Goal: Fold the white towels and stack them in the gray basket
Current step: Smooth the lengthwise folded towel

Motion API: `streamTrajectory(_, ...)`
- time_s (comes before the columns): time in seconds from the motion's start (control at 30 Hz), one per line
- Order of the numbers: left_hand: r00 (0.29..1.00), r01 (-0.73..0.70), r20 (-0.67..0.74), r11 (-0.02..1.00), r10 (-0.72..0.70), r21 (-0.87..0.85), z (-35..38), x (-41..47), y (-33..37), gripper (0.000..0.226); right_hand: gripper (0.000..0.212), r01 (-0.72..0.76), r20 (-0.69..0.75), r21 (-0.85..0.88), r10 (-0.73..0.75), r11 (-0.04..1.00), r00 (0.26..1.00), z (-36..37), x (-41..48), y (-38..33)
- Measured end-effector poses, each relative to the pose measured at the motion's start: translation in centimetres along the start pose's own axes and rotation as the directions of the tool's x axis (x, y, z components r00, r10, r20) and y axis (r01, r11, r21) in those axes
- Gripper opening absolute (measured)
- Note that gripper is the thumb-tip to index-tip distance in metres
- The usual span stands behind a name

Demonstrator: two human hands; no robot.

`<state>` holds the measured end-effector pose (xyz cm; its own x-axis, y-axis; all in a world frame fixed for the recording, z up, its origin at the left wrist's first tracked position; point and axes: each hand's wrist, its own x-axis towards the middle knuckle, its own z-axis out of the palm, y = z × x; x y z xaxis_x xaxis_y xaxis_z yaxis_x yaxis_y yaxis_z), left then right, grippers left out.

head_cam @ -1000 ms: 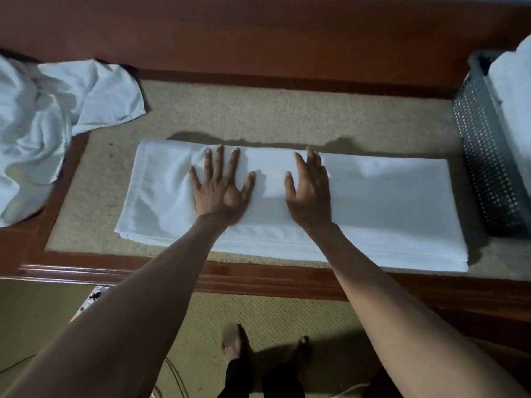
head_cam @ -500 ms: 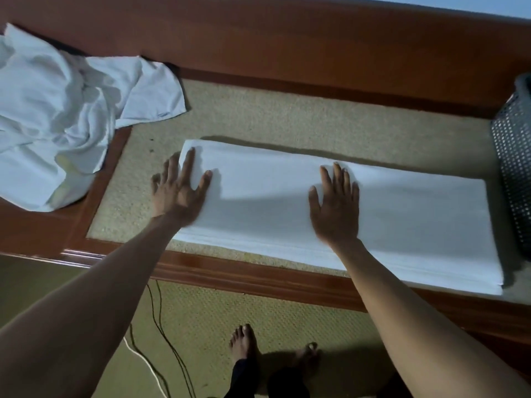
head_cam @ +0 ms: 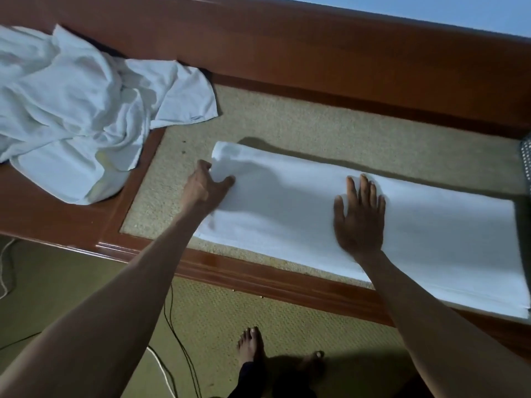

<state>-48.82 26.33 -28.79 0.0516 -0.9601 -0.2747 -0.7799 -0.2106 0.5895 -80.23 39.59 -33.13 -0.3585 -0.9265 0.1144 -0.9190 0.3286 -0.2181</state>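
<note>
A long white towel [head_cam: 301,202], folded lengthwise, lies on the beige padded bench top [head_cam: 316,130]. My left hand [head_cam: 205,186] pinches its left end, thumb on top and fingers curled under the edge, which is lifted a little. My right hand [head_cam: 359,214] presses flat on the middle of the towel with straight fingers. A heap of crumpled white towels [head_cam: 74,110] sits at the left on the wooden frame. Only a sliver of the gray basket [head_cam: 526,165] shows at the right edge.
The bench has a red-brown wooden frame [head_cam: 258,271] and a tall wooden back [head_cam: 316,53]. Below it is an olive carpet floor [head_cam: 86,288] with black and white cables [head_cam: 178,340]. My bare feet [head_cam: 251,344] stand near the bench front.
My left hand slid from the towel's middle to its left end and now grips that end. The right hand stayed pressed flat. The view shifted, leaving the basket nearly out of frame.
</note>
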Motion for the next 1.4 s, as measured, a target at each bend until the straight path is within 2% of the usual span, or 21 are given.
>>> streamTrajectory(0.07,0.996,0.046,0.075,0.994,-0.038,-0.101,-1.0,0.1,0.9,0.065,0.056,0.024,0.001,-0.020,-0.024,1.000,1.000,0.3,0.1,0.2)
streamTrajectory(0.17,0.988,0.084,0.141,0.979,-0.059,-0.184,-2.9,-0.3,3.3,0.068,0.062,0.009,0.119,-0.026,-0.006,1.000,0.993,0.1,0.0,0.4)
streamTrajectory(0.27,0.983,0.082,0.177,0.985,-0.055,-0.149,-4.8,-1.0,6.7,0.052,0.069,0.030,0.243,-0.011,-0.026,0.999,0.970,-0.7,-0.4,0.8)
streamTrajectory(0.3,0.979,0.084,0.195,0.988,-0.057,-0.133,-5.2,-1.2,7.9,0.055,0.071,0.047,0.261,0.004,-0.047,0.999,0.964,-1.1,-0.9,1.1)
streamTrajectory(0.4,0.977,0.051,0.211,0.996,-0.036,-0.067,-5.7,-2.3,11.5,0.085,0.072,0.099,0.242,0.031,-0.103,0.995,0.965,-2.3,-3.3,3.1)
streamTrajectory(0.53,0.962,-0.111,0.250,0.994,0.108,-0.004,-4.4,-4.8,17.7,0.084,0.063,0.113,0.209,0.042,-0.119,0.993,0.971,-4.2,-6.3,7.7)
streamTrajectory(0.73,0.923,-0.318,0.253,0.945,0.290,0.078,1.9,-10.4,27.1,0.079,0.064,0.032,0.216,0.030,-0.038,0.999,0.976,-6.9,-7.9,16.1)
streamTrajectory(0.87,0.910,-0.378,0.194,0.925,0.366,0.028,7.7,-14.7,31.4,0.073,0.069,-0.050,0.187,-0.011,0.051,0.999,0.981,-8.9,-8.5,22.1)
streamTrajectory(1.03,0.877,-0.426,0.229,0.904,0.423,-0.040,15.8,-18.7,35.1,0.066,0.065,-0.081,0.204,-0.006,0.081,0.997,0.976,-10.1,-9.6,28.6)
streamTrajectory(1.1,0.863,-0.444,0.241,0.894,0.443,-0.056,18.8,-20.3,36.6,0.064,0.061,-0.115,0.161,0.048,0.106,0.992,0.981,-10.1,-10.1,29.6)
streamTrajectory(1.17,0.842,-0.467,0.268,0.881,0.468,-0.070,21.6,-22.1,37.9,0.064,0.056,-0.158,0.106,0.192,0.140,0.969,0.985,-9.9,-10.7,29.8)
streamTrajectory(1.23,0.819,-0.489,0.300,0.869,0.489,-0.082,24.2,-23.5,38.8,0.065,0.046,-0.196,0.017,0.433,0.209,0.880,0.978,-9.8,-10.6,30.1)
streamTrajectory(1.27,0.809,-0.492,0.321,0.866,0.492,-0.088,25.4,-24.1,39.0,0.064,0.037,-0.243,0.018,0.564,0.283,0.789,0.959,-10.3,-10.3,30.2)
streamTrajectory(1.33,0.786,-0.486,0.384,0.868,0.484,-0.099,27.3,-24.9,38.9,0.061,0.030,-0.375,0.139,0.760,0.430,0.531,0.892,-11.9,-10.1,30.1)
streamTrajectory(1.4,0.780,-0.455,0.433,0.885,0.452,-0.104,28.3,-25.3,38.5,0.048,0.038,-0.478,0.287,0.823,0.502,0.307,0.816,-13.2,-9.7,29.5)
